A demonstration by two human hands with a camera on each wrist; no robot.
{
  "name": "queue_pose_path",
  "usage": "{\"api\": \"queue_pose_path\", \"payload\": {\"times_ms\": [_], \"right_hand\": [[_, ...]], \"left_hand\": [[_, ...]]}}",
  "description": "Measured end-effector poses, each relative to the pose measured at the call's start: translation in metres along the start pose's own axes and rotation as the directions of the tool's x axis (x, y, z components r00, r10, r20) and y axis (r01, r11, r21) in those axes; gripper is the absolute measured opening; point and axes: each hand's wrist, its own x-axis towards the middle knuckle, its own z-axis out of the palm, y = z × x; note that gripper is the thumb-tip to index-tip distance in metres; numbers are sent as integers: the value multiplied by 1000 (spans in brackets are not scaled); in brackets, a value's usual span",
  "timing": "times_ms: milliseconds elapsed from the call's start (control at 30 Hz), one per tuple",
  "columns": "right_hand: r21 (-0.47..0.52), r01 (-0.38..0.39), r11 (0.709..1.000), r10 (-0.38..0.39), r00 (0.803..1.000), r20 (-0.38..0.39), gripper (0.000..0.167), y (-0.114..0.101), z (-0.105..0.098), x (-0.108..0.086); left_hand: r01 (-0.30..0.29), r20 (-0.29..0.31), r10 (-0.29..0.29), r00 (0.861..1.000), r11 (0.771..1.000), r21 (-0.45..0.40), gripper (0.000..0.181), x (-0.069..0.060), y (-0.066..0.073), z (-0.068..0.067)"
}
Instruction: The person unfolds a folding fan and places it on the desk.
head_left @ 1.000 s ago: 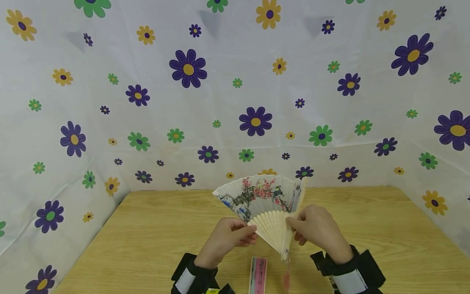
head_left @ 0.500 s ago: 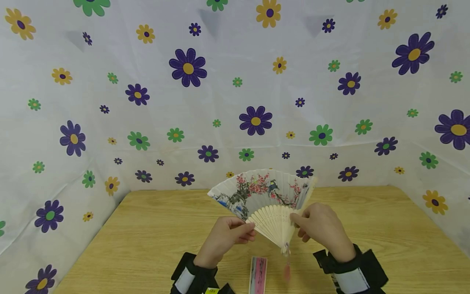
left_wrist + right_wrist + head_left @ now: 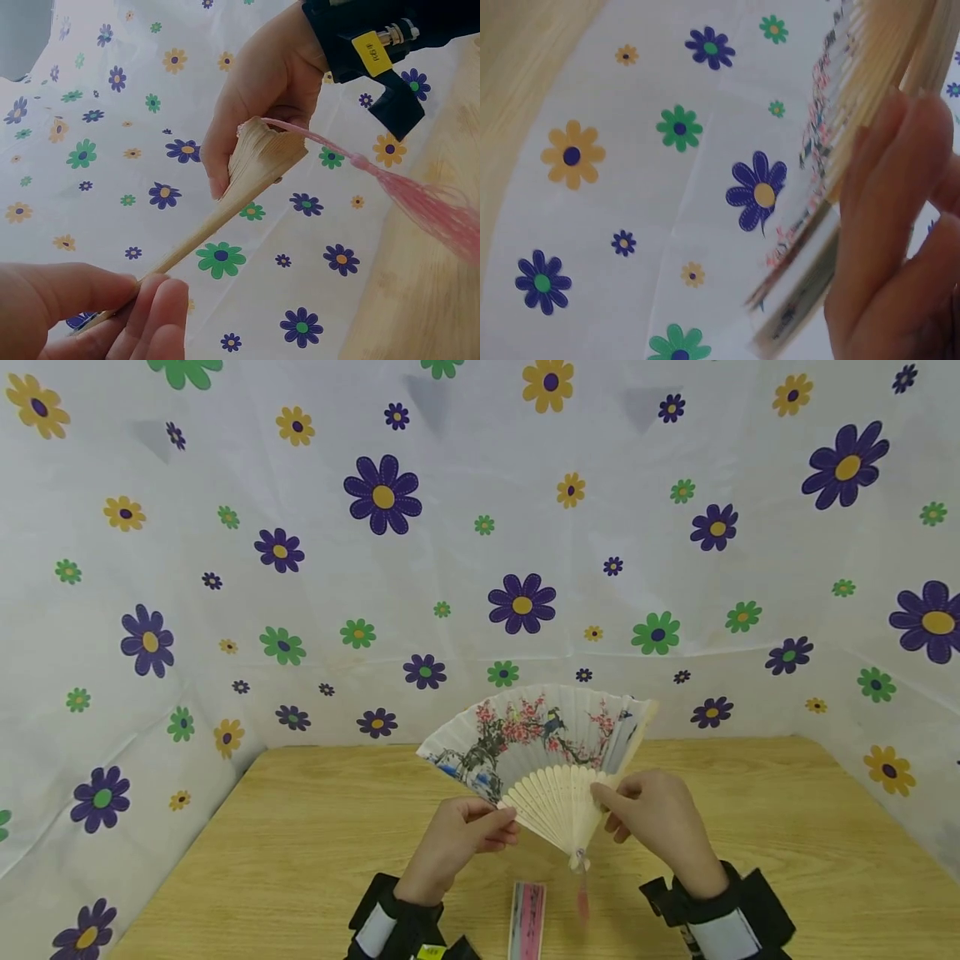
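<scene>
Fan (image 3: 551, 768), single, with one tassel (image 3: 582, 906), is held by two hands (image 3: 453, 842) (image 3: 662, 820).

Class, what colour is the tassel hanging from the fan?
The tassel is pink; it shows best in the left wrist view.

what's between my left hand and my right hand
In the head view, the spread fan spans the gap from your left hand to your right hand.

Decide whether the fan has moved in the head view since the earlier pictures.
Yes: upward in the picture; more of the fan now shows above the back edge of the table.
</scene>
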Motion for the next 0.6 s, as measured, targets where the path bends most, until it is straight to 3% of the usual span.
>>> {"api": "queue_pose_path", "payload": {"times_ms": [233, 433, 600], "right_hand": [[155, -62, 986, 65, 998, -10, 37, 13, 8, -7], [306, -150, 940, 151, 988, 20, 40, 28, 23, -12], [350, -194, 916, 186, 981, 55, 42, 39, 30, -17]], "left_hand": [[-14, 10, 14, 1000, 1000, -10, 28, 1, -4, 2], [30, 22, -30, 999, 999, -18, 27, -1, -16, 5], [77, 50, -76, 996, 997, -23, 28, -1, -28, 9]]}}
